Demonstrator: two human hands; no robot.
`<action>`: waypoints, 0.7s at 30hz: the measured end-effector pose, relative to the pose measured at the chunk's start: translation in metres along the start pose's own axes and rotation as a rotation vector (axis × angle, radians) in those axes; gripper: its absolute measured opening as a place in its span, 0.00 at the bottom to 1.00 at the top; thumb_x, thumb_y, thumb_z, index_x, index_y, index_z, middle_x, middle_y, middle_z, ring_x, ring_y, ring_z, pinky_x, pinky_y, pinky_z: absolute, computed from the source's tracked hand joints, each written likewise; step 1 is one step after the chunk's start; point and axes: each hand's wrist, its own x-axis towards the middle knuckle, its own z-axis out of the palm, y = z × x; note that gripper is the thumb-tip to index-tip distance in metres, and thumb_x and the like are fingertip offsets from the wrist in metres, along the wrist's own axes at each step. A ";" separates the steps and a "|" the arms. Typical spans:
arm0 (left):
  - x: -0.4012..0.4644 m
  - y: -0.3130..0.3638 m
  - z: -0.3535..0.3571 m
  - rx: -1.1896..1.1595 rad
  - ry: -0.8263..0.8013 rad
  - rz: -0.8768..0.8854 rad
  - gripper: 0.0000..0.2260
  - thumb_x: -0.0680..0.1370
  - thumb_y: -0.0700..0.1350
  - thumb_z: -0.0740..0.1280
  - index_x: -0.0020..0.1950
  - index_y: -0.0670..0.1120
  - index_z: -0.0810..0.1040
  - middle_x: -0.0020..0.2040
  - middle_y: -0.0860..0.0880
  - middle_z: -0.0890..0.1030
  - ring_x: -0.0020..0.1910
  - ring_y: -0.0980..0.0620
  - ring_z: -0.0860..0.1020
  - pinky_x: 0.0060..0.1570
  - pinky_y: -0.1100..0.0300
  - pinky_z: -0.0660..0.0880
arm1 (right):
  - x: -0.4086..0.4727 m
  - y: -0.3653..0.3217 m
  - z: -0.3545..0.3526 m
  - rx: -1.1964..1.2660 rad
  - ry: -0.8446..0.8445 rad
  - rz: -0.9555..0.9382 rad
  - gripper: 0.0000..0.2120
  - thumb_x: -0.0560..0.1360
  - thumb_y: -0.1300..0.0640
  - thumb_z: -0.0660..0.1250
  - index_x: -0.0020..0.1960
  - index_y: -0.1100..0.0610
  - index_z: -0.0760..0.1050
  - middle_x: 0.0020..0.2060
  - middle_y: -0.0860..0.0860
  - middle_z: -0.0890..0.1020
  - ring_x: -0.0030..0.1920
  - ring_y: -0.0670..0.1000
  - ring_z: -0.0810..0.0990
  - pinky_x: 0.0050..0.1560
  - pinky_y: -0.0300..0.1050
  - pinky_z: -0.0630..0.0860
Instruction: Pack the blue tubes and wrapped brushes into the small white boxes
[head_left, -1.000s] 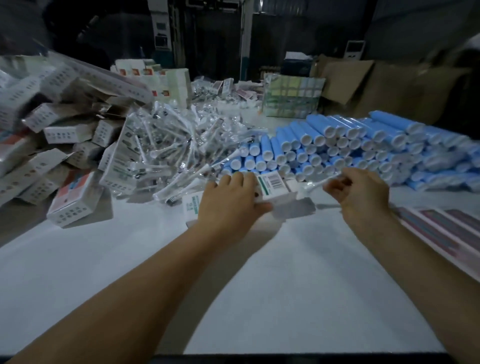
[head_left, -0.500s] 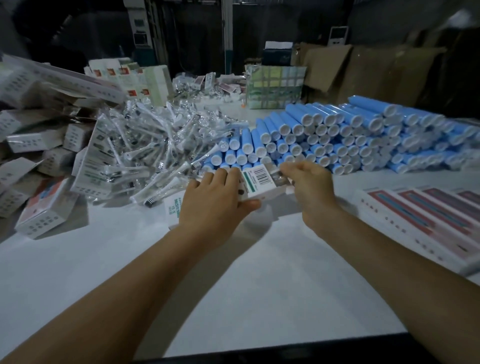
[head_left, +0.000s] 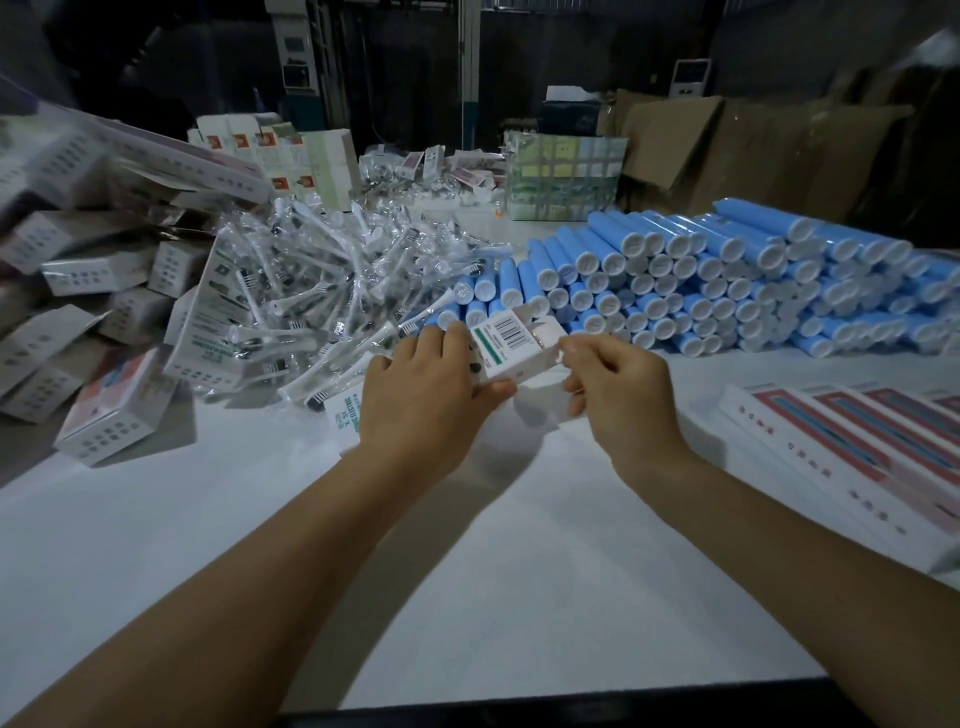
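Observation:
My left hand (head_left: 426, 387) grips a small white box (head_left: 511, 345) with a barcode label, lifted just above the table. My right hand (head_left: 618, 387) pinches the right end of that box, at its flap. Behind the hands lies a long stack of blue tubes (head_left: 727, 280) with white caps facing me. A heap of clear-wrapped brush heads (head_left: 322, 291) sits to the left of the tubes. Whether anything is inside the held box is hidden.
Piled small white boxes (head_left: 109, 415) crowd the left side of the white table (head_left: 467, 545). Long flat white boxes with red panels (head_left: 857, 457) lie at the right. More cartons and brown cardboard (head_left: 727, 150) stand at the back.
My right hand came in from the right, beside the tubes, and now pinches the end of the box. My left hand kept its grip and raised the box slightly.

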 end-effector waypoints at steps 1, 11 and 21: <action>-0.001 0.001 0.000 0.015 0.006 0.005 0.30 0.75 0.67 0.54 0.69 0.48 0.63 0.62 0.48 0.72 0.61 0.45 0.69 0.52 0.52 0.64 | -0.002 0.000 0.002 -0.001 -0.029 0.004 0.07 0.77 0.60 0.65 0.45 0.54 0.81 0.28 0.45 0.78 0.25 0.42 0.73 0.27 0.34 0.71; -0.006 0.007 0.006 0.098 0.028 0.073 0.32 0.76 0.66 0.52 0.71 0.46 0.61 0.64 0.47 0.71 0.61 0.46 0.69 0.54 0.53 0.65 | -0.009 0.001 0.004 -0.016 -0.085 0.018 0.09 0.76 0.62 0.67 0.54 0.57 0.82 0.30 0.44 0.80 0.25 0.40 0.75 0.25 0.30 0.69; -0.014 0.012 0.006 0.173 0.015 0.166 0.34 0.76 0.67 0.53 0.74 0.45 0.57 0.66 0.48 0.70 0.62 0.46 0.69 0.56 0.52 0.64 | -0.001 0.002 0.002 -0.018 -0.210 0.141 0.21 0.77 0.59 0.64 0.70 0.51 0.69 0.31 0.43 0.80 0.23 0.38 0.75 0.22 0.29 0.67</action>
